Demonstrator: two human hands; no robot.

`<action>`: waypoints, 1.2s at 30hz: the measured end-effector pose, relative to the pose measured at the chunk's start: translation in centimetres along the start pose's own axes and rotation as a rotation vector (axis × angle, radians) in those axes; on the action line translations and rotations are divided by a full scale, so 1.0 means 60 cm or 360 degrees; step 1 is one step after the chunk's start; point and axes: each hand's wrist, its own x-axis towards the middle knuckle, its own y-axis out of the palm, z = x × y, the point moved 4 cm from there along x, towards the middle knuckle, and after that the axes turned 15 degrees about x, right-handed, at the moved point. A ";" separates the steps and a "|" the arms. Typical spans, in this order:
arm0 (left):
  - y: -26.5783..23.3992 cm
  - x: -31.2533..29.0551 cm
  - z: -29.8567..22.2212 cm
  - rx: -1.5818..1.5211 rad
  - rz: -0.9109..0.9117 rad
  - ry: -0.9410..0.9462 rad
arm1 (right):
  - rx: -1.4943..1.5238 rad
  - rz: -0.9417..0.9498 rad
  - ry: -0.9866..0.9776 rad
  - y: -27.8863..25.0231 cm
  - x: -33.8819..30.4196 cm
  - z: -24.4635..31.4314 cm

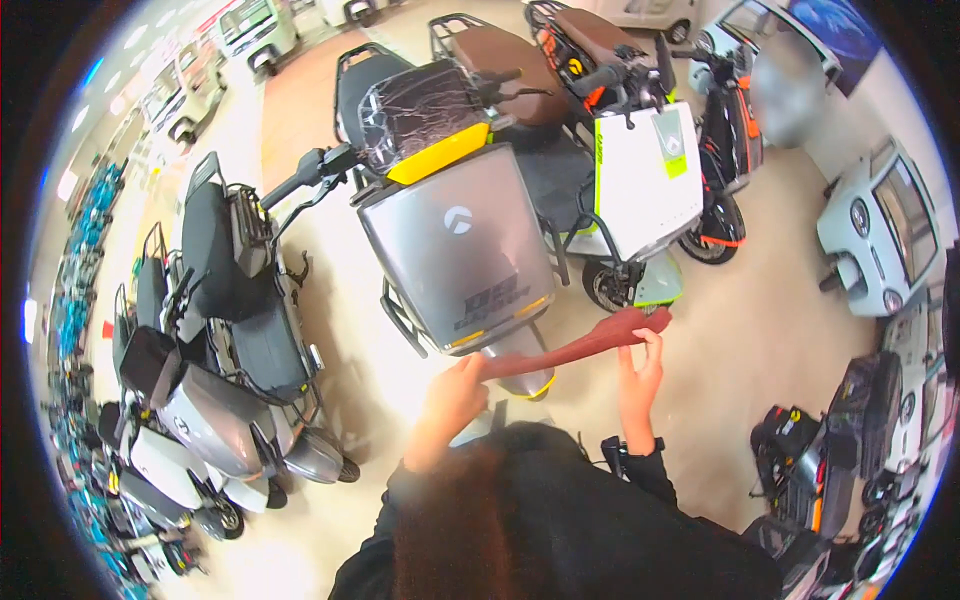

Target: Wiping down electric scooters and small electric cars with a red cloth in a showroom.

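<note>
1. Gripping narrow end of red cloth (pixel 590 342) with left hand (pixel 447 410), fingers closed round it.
2. Holding cloth lengthwise between both hands, near front of grey scooter (pixel 450 255); cannot tell whether touching.
3. Pinching broader, bunched end with right hand (pixel 640 380).
4. Judged done: securing both ends. Judged left: opening cloth out; not spread flat.

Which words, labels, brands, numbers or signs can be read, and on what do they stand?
I won't copy wording; markings stand here:
Grey scooter's front: white emblem, dark lettering below.
White scooter's front: lettering on green edge.
Blue panel: too blurred to read.
Red cloth: none visible.
</note>
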 end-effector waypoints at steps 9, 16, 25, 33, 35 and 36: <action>-0.108 0.022 0.111 -0.0227 -0.0607 -0.0499 | 0.0338 0.0390 -0.0069 0.217 0.126 -0.043; -0.176 0.207 0.244 0.0720 -0.1494 -0.0557 | 0.0309 0.0444 -0.0081 0.464 0.261 -0.073; 0.033 0.374 0.405 -0.0269 -0.1666 -0.1267 | -0.0625 0.0023 -0.0606 0.648 0.259 -0.115; 0.002 0.377 0.377 -0.0499 -0.1562 -0.0842 | -0.0663 0.0159 -0.0562 0.658 0.271 -0.120; 0.003 0.376 0.379 -0.0430 -0.1611 -0.0845 | -0.0591 0.0194 -0.0558 0.661 0.270 -0.130; -0.006 0.366 0.386 -0.0346 -0.1607 -0.0819 | -0.0588 0.0242 -0.0436 0.670 0.263 -0.130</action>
